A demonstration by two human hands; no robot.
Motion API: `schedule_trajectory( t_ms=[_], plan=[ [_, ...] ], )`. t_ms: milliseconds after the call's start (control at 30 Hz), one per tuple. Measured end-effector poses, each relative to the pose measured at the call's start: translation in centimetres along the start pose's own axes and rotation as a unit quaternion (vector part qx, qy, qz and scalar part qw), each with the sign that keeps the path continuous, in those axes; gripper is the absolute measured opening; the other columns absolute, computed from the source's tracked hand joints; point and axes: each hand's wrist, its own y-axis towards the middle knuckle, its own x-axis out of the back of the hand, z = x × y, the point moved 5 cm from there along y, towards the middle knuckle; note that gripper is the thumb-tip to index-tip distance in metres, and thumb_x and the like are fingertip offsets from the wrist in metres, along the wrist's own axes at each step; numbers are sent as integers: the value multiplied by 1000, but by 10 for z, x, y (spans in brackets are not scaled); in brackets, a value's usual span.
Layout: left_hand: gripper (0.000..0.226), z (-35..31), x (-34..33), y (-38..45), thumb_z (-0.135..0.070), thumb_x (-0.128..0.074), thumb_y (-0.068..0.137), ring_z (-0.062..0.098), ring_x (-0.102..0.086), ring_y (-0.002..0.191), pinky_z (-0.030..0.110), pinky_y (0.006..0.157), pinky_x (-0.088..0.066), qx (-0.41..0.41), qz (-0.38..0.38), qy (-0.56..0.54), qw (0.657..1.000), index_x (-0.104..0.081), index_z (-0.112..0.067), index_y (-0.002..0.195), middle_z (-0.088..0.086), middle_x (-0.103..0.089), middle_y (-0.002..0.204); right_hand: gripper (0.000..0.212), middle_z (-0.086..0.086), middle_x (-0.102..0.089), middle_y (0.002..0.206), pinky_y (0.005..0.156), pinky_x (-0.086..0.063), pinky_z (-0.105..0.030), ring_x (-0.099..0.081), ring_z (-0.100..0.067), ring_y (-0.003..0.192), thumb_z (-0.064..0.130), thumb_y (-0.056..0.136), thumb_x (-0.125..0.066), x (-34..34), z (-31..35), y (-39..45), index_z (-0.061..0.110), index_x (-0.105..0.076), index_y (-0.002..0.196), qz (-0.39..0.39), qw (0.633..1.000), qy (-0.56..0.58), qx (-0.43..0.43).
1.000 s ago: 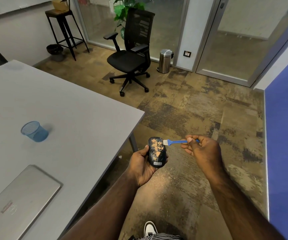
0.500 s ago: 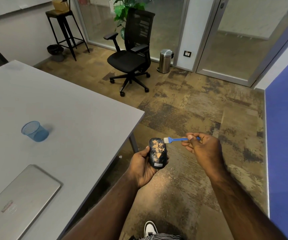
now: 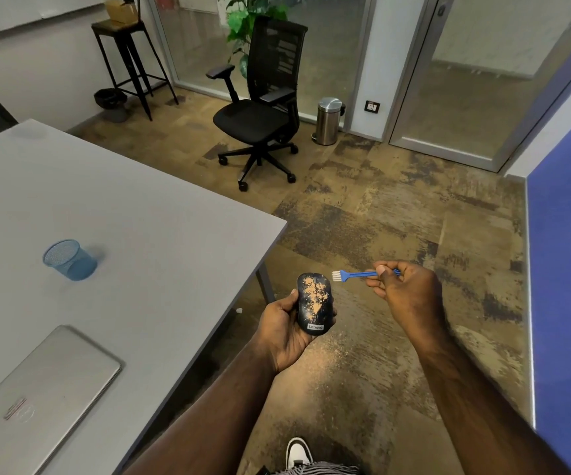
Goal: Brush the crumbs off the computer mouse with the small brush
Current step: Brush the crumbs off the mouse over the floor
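- Cupping the mouse (image 3: 314, 305) from beneath, the left hand (image 3: 285, 332) curls its fingers up both sides and leaves the whole top face bare to the brush (image 3: 352, 274).
- Held this way, the mouse sits out past the tabletop (image 3: 140, 214) edge and over the floor (image 3: 362, 354), probably so that whatever is swept off falls there and not on the work surface.
- The right hand (image 3: 410, 296) is closed on the brush handle, thumb pressed on top and fingers folded under it, a pinch that suits short, light flicks.
- The brush reaches out from that hand toward the left hand; its white bristles point down and hang just beyond the mouse's far right corner, near it but not touching.
- The mouse is dark and glossy, with a pale label at the end nearest the wrist.
- Tan crumbs (image 3: 316, 296) cover much of its top: thick in the far half and down the middle, thinner toward the label, with scattered specks at the sides.
- Judging by that, the brushing is far from finished.
- Pale dust also speckles the floor below the left hand.
- A blue cup (image 3: 69, 260) and a closed laptop (image 3: 37, 389) lie on the tabletop, well off to the left of both hands.
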Motion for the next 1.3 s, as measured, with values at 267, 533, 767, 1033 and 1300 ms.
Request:
schedule_trajectory(
  t_ms=[267,533,767,1033,1300],
  plan=[
    [54,1,1,1,-33,-27,103,38,-61,99,46,96,-47,4,1,12,1000,-45,7,133,31,-60,116,13,3,-74,79,61,-59,-19,-75,-3,68,13,95,-64,-2,6,2,24,-71,94,8,999,-28,13],
    [54,4,1,0,-33,-26,103,37,-60,99,46,99,-44,5,7,15,1000,-49,8,130,29,-59,116,11,3,-75,79,69,-61,-28,-76,-8,72,14,96,-63,-5,6,6,20,-73,95,14,998,-64,8],
    [54,5,2,4,-33,-27,103,38,-61,99,47,97,-46,3,10,13,1000,-52,8,127,29,-62,114,12,5,-75,77,69,-62,-30,-75,-6,70,14,96,-63,-10,9,8,20,-73,94,29,996,-85,23],
    [53,4,2,4,-33,-27,103,38,-61,99,48,98,-45,-2,12,19,1000,-53,8,125,29,-62,114,19,7,-74,74,72,-63,-37,-76,-9,70,15,95,-64,-14,13,11,30,-69,84,39,994,-99,36],
    [54,4,3,3,-33,-26,103,38,-60,100,48,98,-45,-4,5,20,1000,-51,8,128,29,-60,116,14,5,-76,77,63,-63,-33,-76,-11,69,16,95,-64,-8,7,10,26,-72,90,46,994,-97,27]
  ],
)
